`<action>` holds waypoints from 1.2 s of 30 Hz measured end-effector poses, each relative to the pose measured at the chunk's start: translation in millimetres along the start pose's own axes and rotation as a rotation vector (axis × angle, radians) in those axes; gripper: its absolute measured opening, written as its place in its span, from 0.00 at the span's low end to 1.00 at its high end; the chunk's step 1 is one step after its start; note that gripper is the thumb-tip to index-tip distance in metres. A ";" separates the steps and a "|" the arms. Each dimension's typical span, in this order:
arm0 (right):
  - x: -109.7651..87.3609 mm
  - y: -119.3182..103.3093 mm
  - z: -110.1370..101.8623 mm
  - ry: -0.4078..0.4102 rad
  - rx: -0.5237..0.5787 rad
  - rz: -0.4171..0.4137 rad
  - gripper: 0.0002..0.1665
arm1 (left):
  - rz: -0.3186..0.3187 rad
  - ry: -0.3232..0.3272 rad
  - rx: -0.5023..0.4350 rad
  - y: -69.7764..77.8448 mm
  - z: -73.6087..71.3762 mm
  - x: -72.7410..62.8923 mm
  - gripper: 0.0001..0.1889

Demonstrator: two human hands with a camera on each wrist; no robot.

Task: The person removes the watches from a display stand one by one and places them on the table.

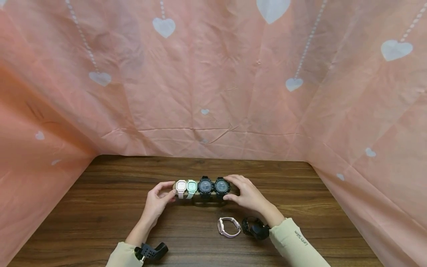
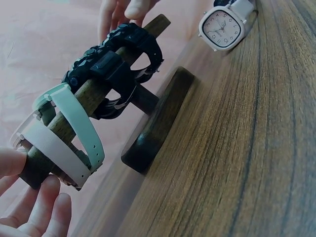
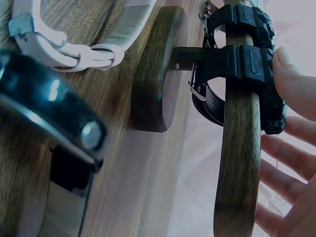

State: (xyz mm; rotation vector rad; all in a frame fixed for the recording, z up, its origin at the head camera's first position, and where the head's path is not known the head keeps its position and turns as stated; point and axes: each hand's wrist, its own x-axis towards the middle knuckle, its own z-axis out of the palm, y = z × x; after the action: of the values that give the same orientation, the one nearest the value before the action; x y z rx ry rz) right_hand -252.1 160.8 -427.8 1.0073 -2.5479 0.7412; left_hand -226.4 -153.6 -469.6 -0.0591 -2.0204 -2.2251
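A dark wooden T-bar watch stand [image 2: 158, 123] carries a row of watches. From left to right sit a pale pink watch [image 1: 181, 186], a mint-green watch [image 1: 191, 186] and two black digital watches [image 1: 205, 186]. My left hand [image 1: 157, 200] pinches the bar's left end beside the pink watch, thumb and fingers on either side. At the other end, my right hand [image 1: 247, 193] holds the outermost black watch [image 1: 221, 186] between thumb and fingers. The right wrist view shows that thumb against the watch case, with the other fingers spread along the bar [image 3: 237, 163].
A pink-strapped square watch [image 1: 228, 227] lies on the wooden table [image 1: 186, 237] in front of the stand. Close to my right forearm is a black watch [image 1: 248, 225], partly hidden by the black wrist camera [image 1: 260, 230]. Pink heart-print cloth [image 1: 207, 81] surrounds the table.
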 end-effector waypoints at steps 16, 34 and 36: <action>12.2 -1.5 2.9 -0.062 -0.016 -0.011 0.37 | -0.004 0.007 -0.005 0.6 -1.9 1.0 0.18; 10.4 2.0 4.1 -0.066 0.041 -0.002 0.36 | 0.003 -0.025 -0.019 0.2 -2.0 2.4 0.19; 9.0 2.2 3.5 -0.062 0.043 0.010 0.35 | 0.003 -0.025 -0.015 -0.6 -2.6 2.2 0.19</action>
State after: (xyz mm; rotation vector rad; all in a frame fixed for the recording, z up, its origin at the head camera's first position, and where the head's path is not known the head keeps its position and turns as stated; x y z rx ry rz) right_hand -260.4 155.3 -427.4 1.0477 -2.6021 0.7822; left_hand -228.5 -156.3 -470.2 -0.0917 -2.0156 -2.2486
